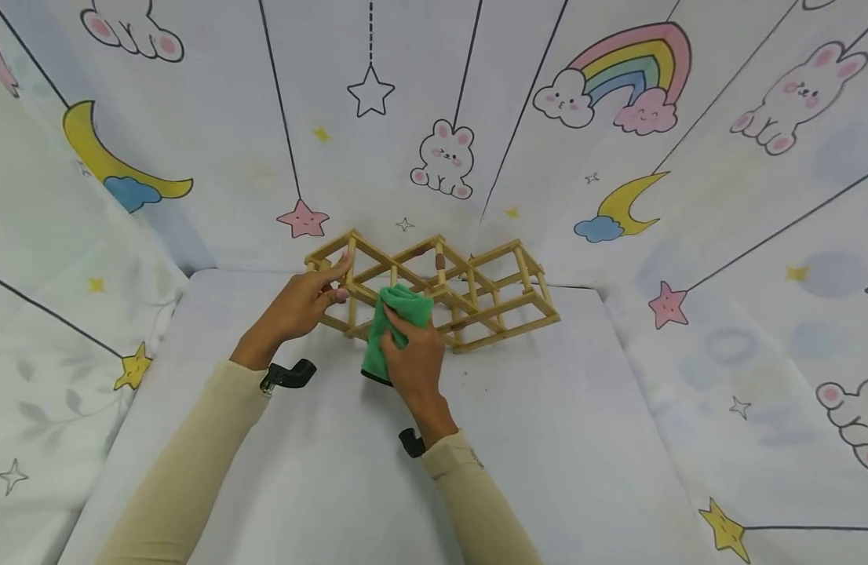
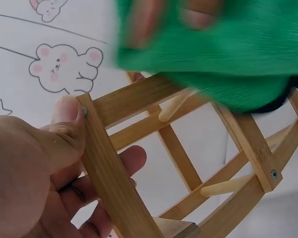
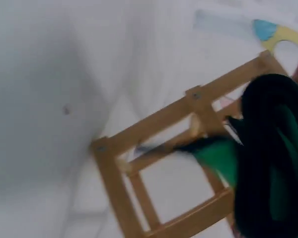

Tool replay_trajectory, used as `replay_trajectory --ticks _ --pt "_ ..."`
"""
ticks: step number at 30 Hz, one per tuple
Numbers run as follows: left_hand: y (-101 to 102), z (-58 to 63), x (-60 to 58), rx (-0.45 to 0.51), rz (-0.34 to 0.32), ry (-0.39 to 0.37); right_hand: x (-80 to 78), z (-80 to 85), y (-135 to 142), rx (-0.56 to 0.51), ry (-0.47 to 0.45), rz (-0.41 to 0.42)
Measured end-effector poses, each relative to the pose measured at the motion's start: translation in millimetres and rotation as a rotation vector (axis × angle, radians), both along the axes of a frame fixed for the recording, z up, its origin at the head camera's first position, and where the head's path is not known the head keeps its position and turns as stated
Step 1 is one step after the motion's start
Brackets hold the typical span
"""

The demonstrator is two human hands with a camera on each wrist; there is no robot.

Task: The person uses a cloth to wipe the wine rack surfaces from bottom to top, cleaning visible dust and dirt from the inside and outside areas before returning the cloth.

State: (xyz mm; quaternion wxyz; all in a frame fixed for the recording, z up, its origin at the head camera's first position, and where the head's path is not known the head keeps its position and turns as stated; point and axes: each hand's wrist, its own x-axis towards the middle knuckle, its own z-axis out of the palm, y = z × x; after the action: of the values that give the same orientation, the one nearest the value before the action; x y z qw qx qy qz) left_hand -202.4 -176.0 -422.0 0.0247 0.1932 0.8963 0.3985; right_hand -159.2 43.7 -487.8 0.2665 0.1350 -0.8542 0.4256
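A folding wooden rack of crossed slats and round rods [image 1: 508, 333] stands tilted at the back of the white table. My left hand [image 1: 303, 306] grips its left end; in the left wrist view the thumb presses on one slat [image 2: 116, 173], with the other fingers behind it. A folded green cloth with a dark edge [image 1: 406, 302] is held in my right hand [image 1: 416, 357] against the front middle of the rack. The cloth [image 2: 213, 54] covers part of the upper slats in the left wrist view. Much of the right hand is hidden in the right wrist view.
The white tabletop [image 1: 335, 471] spreads out in front of the rack. Behind and at the sides hangs a white backdrop [image 1: 229, 157] printed with rabbits, stars and moons. Small dark specks [image 1: 476, 384] lie just before the rack.
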Motion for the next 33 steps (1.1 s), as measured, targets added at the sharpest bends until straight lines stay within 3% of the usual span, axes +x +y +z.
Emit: replay_trajectory --ticks 4,9,12,14,17,20,23,28,31,33 --pt "0 1.2 0.3 -0.01 -0.008 -0.02 -2.5 3.2 -13 -0.01 0.092 0.098" --pt "-3 4.5 -1.4 0.011 -0.048 -0.063 -1.5 -6.6 -3 -0.012 -0.031 0.004" --pt "-8 8.4 -5.9 0.038 -0.063 -0.052 2.2 -9.0 8 -0.046 -0.04 -0.007" --pt "-11 10.8 -11.4 0.077 -0.035 -0.021 3.5 -7.3 10 -0.086 0.004 0.055" --pt "-14 13.2 -23.7 0.143 0.059 0.034 3.3 0.4 6 -0.175 0.088 0.178" --pt "-15 14.8 -39.8 0.136 0.121 0.078 1.0 8.2 -3 -0.237 0.145 0.271" --pt "-14 17.3 -55.0 0.069 0.051 0.056 -1.6 10.4 -15 -0.263 0.134 0.315" --pt "-14 20.0 -71.2 0.058 -0.191 -0.089 1.3 -1.7 -31 -0.149 -0.005 0.285" --pt "-15 23.2 -74.6 0.087 -0.259 -0.144 7.7 -6.3 -34 -0.03 -0.022 0.256" --pt "-16 25.8 -75.6 0.076 -0.272 -0.152 10.6 -5.7 -35 -0.032 0.032 0.262"
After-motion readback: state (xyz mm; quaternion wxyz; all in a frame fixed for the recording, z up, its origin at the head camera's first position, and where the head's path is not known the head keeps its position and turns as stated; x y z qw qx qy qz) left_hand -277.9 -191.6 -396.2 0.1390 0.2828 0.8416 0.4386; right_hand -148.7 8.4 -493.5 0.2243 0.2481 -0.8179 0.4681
